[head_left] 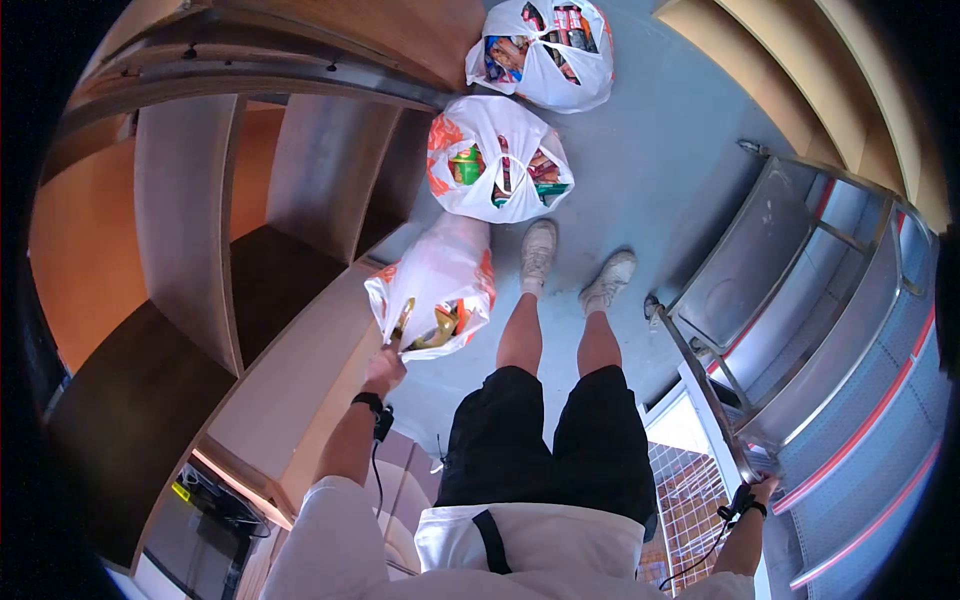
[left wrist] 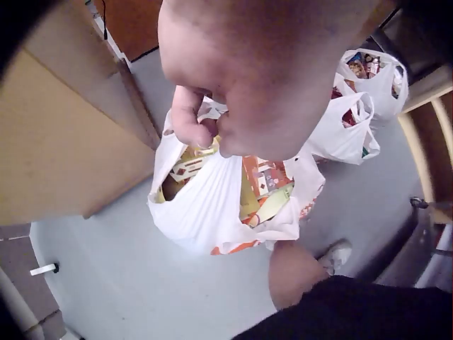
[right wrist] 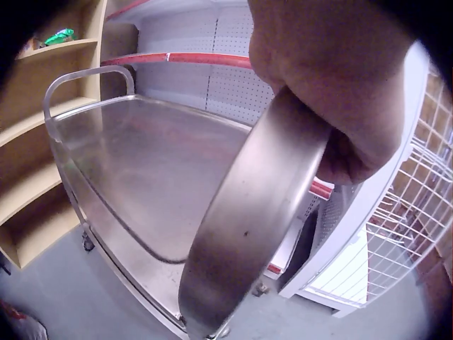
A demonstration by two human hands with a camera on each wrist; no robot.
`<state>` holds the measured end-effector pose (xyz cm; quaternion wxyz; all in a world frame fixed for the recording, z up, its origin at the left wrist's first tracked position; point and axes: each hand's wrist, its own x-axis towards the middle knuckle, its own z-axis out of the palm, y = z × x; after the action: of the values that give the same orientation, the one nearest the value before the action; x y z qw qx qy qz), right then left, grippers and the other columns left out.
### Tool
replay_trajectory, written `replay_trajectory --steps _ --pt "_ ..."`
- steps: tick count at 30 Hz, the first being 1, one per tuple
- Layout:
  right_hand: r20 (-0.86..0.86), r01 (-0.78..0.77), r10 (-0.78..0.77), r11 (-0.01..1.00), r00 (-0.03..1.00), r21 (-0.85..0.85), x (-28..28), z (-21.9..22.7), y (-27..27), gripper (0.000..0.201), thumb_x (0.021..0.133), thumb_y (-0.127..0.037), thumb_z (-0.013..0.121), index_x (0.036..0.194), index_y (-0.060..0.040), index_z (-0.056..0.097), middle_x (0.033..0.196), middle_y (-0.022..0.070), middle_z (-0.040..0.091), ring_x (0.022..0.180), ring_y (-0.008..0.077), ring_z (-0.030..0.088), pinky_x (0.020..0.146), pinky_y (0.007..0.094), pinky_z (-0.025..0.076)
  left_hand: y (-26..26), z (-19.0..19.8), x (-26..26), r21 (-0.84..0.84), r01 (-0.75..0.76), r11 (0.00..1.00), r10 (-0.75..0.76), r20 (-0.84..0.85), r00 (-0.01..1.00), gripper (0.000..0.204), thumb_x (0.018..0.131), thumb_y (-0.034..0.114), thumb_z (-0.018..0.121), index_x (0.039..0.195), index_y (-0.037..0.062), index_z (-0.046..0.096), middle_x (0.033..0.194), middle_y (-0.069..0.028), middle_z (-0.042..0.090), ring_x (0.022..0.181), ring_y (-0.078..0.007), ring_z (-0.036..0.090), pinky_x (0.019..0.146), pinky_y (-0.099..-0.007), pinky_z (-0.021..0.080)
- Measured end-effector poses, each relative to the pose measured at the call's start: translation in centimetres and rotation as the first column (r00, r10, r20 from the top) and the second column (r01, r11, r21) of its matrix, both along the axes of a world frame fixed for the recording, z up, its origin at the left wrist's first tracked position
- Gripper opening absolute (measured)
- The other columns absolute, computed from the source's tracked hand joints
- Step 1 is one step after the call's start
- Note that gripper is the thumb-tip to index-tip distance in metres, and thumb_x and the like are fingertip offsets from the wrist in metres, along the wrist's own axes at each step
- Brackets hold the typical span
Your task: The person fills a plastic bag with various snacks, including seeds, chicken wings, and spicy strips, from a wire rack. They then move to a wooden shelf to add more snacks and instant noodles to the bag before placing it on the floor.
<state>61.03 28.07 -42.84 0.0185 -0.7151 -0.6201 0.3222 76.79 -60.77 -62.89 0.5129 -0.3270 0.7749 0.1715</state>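
Observation:
My left hand [head_left: 384, 371] grips the gathered handles of a white plastic shopping bag [head_left: 430, 270] with orange print. The left wrist view shows the thumb and curled fingers pinching the bag's top. Yellow and orange packets [left wrist: 269, 180] show through its openings. On the other side, my right hand [head_left: 763, 489] holds the curved end handle [right wrist: 248, 212] of a metal trolley [right wrist: 163, 156], its fingers wrapped over the tube in the right wrist view. The trolley's flat steel top has nothing on it.
Two more filled plastic bags, a nearer one [head_left: 500, 185] and a farther one [head_left: 560, 60], stand on the grey floor [head_left: 660, 130]. Wooden shelves [head_left: 190, 220] line the left. Metal shelving with red edges [right wrist: 184, 59] and a white wire rack [right wrist: 403, 234] flank the trolley.

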Motion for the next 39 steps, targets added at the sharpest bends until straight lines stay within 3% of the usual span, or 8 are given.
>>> replay_trajectory --steps 5,11,15,16,22,25,31,39 --pt "-0.001 0.016 -0.016 1.0 1.0 -0.009 0.7 0.0 0.4 0.011 0.063 -0.013 0.058 0.071 -0.0046 0.057 0.067 0.0081 0.054 0.053 0.0227 0.049 0.048 0.0369 0.042 -5.9 -7.7 6.3 0.073 0.02 0.997 -0.025 0.067 0.997 0.057 0.081 0.014 0.048 0.135 0.0051 0.031 0.11 -0.0265 0.057 0.101 -0.0424 0.057 0.089 -0.0491 0.045" --pt "-0.011 0.016 -0.017 0.999 1.0 -0.028 0.7 0.5 2.9 0.012 0.063 -0.002 0.062 0.075 -0.0017 0.06 0.068 0.007 0.055 0.055 0.0196 0.051 0.049 0.0336 0.044 -6.5 -8.4 1.1 -0.054 -0.015 0.998 0.033 0.343 0.939 0.081 0.075 0.02 0.061 0.141 0.001 0.017 0.131 -0.0263 0.041 0.122 -0.0402 0.042 0.101 -0.0445 0.038" --pt "-0.009 0.02 -0.021 0.997 1.0 -0.076 1.0 0.4 4.4 0.015 0.063 0.005 0.064 0.078 0.0003 0.063 0.068 0.0062 0.056 0.056 0.0175 0.052 0.05 0.0314 0.045 -5.5 -9.7 2.6 -0.137 -0.098 0.986 0.111 0.092 0.99 0.079 0.075 0.027 0.065 0.136 -0.0006 0.023 0.14 -0.0228 0.028 0.132 -0.0375 0.025 0.104 -0.0494 0.032" --pt "0.205 -0.743 0.722 0.668 0.661 0.041 4.7 -0.1 9.2 0.006 0.069 -0.001 0.06 0.075 -0.001 0.06 0.067 0.006 0.054 0.055 0.0191 0.052 0.05 0.0315 0.045 -4.2 -7.4 0.4 -0.168 -0.003 0.986 0.01 0.037 0.999 0.08 0.076 0.029 0.065 0.136 -0.002 0.023 0.14 -0.0217 0.028 0.131 -0.0383 0.025 0.103 -0.051 0.032" --pt "-0.005 -0.108 0.109 0.977 0.994 -0.184 1.0 1.6 1.6 0.008 0.072 -0.008 0.058 0.078 -0.0028 0.057 0.068 0.0055 0.054 0.057 0.0178 0.051 0.051 0.0301 0.045 1.3 -5.8 -4.5 -0.199 -0.127 0.972 0.07 -0.27 0.96 0.067 0.076 0.024 0.064 0.13 -0.0019 0.034 0.136 -0.0231 0.031 0.128 -0.0381 0.03 0.103 -0.0459 0.032" --pt "0.176 -0.178 0.176 0.984 0.969 0.001 5.6 -1.7 9.7 0.023 0.071 -0.026 0.048 0.066 -0.0046 0.053 0.061 0.0104 0.05 0.049 0.0256 0.049 0.044 0.0367 0.04 4.6 -6.6 -9.0 0.034 0.067 0.997 -0.053 -0.323 0.945 0.058 0.076 0.017 0.06 0.126 -0.0022 0.038 0.132 -0.0242 0.034 0.125 -0.0403 0.033 0.105 -0.0431 0.032" --pt "0.187 -0.084 0.085 0.996 0.979 -0.009 2.9 0.4 2.6 0.026 0.075 -0.027 0.045 0.068 -0.0037 0.054 0.056 0.0133 0.05 0.046 0.0276 0.049 0.039 0.0367 0.038 8.7 -11.6 -22.9 0.197 0.044 0.979 0.08 -0.582 0.809 0.064 0.071 0.01 0.062 0.127 -0.0038 0.034 0.133 -0.0222 0.035 0.124 -0.0421 0.033 0.105 -0.0436 0.031" --pt "-0.145 0.088 -0.088 0.996 0.985 -0.007 3.8 1.1 -0.2 0.016 0.067 -0.018 0.052 0.055 -0.0088 0.047 0.054 0.0058 0.047 0.051 0.0213 0.046 0.05 0.0316 0.038 6.0 -21.2 -35.1 -0.208 0.452 0.867 -0.49 -0.513 0.705 0.098 0.069 0.019 0.067 0.143 -0.0001 0.005 0.142 -0.0188 0.029 0.128 -0.0389 0.031 0.102 -0.0435 0.034"
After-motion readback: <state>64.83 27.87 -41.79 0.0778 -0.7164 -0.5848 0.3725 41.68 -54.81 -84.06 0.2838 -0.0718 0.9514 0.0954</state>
